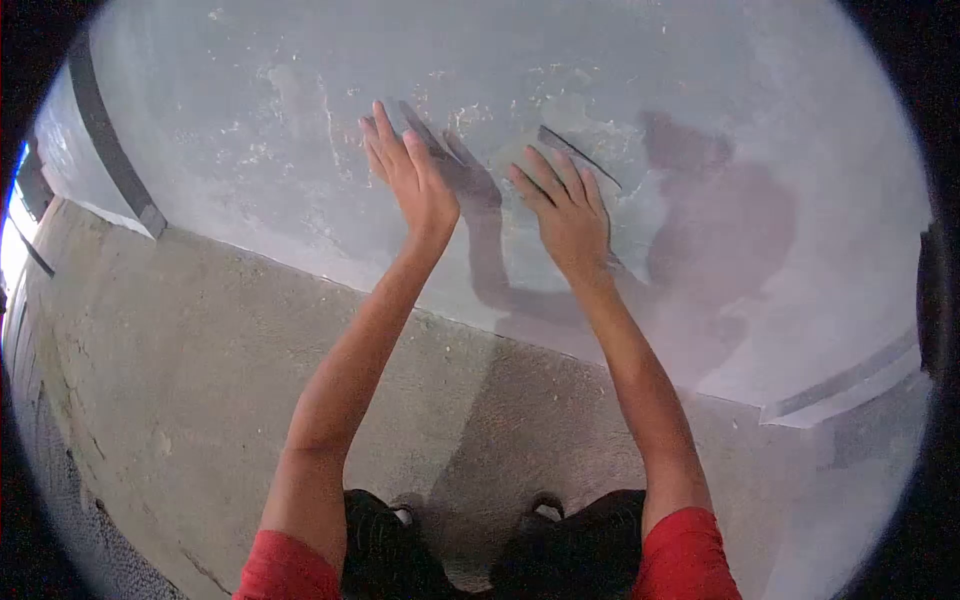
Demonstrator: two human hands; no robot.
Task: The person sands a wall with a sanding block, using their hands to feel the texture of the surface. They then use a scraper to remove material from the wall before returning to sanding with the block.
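Note:
My right hand (pixel 573 212) lies flat on a grey wall (pixel 300 190), fingers slightly apart. Beneath it is a thin, flat, sheet-like piece (pixel 598 160) in a dull colour close to the wall's, pressed against the surface. Its upper edge shows as a slanting dark line past the fingertips; the palm covers most of the rest. To the left, my left hand (pixel 415 185) is raised before the wall with fingers stretched out and nothing in them. Its shadow falls just to its right. Pale, patchy marks run across the wall around both hands.
A rough concrete floor (pixel 220 330) meets the wall along a slanting line. Dark bands edge the wall at the left (pixel 100 130) and lower right (pixel 850 378). My legs in dark trousers (pixel 390 540) stand close to the wall, and my shadow falls across it.

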